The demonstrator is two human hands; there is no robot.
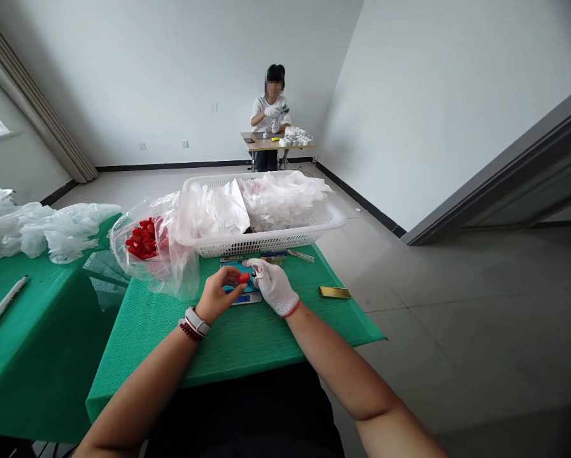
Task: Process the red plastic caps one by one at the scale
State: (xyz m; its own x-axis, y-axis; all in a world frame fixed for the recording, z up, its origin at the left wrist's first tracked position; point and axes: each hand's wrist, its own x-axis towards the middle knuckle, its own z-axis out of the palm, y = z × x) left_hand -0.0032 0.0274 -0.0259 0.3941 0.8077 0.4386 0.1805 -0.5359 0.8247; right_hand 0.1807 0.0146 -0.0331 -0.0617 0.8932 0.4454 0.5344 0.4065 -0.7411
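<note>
The bare fingers (230, 275) of the left hand (221, 296) are clenched on a small red plastic cap (244, 277), pinching it from the sides just above the surface (170, 343). The white-gloved fingers (259, 267) of the right hand (275, 289) curl in right beside the cap from the other side; whether they are grasping anything, I cannot tell. The cap looks light and stiff, though its small size could let it slip, so its sides seem the surest place to take hold.

Beneath the hands lies a flat blue packet (240, 291). Just ahead sits a white plastic basket (261, 242) of clear bags (280, 200), and to its left a clear bag (177, 267) holds a heap of red caps (144, 238). Open room lies nearer the person and rightward, past a gold strip (334, 292), to the edge above the floor (433, 331).
</note>
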